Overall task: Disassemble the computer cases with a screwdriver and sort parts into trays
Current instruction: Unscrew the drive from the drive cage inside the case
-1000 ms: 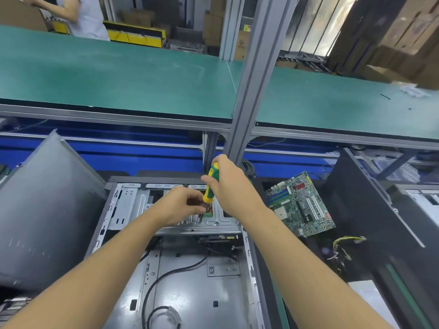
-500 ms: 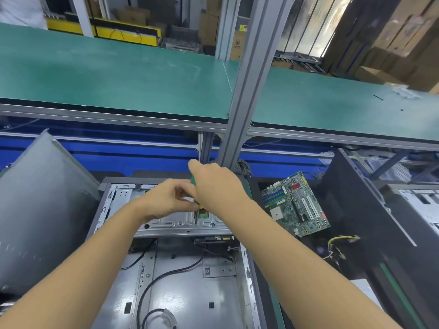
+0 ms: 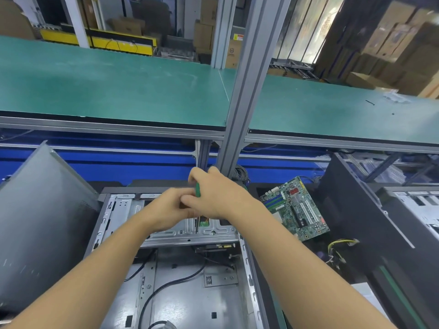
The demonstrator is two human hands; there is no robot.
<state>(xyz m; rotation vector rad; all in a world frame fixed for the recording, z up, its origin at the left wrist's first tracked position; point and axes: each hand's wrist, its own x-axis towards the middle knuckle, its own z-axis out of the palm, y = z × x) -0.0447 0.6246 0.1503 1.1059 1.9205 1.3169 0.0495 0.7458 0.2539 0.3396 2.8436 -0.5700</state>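
Green plastic marks the handle of the screwdriver (image 3: 197, 189), which stands almost upright over the open computer case (image 3: 180, 305). The right hand (image 3: 221, 195) has its fingers curled round this handle. The left hand (image 3: 166, 211) meets it from the left, its fingers curled about the top of the shaft just below the handle. The shaft's tip rests on the grey metal drive bracket (image 3: 213, 235), which spans the far end of the case. The case lies on its side, interior upward, below and in front of the near edge of the green-matted counter (image 3: 118, 91), close to the aluminium post (image 3: 240, 103). 1 black cable (image 3: 171, 283) loops across the case floor. Just beyond the case's right wall, 1 green motherboard (image 3: 294, 210) lies tilted, with yellow-and-black wires (image 3: 339, 243) near it. 1 grey side panel (image 3: 35, 233) leans at the left, and a black case (image 3: 356, 222) stands at the right.
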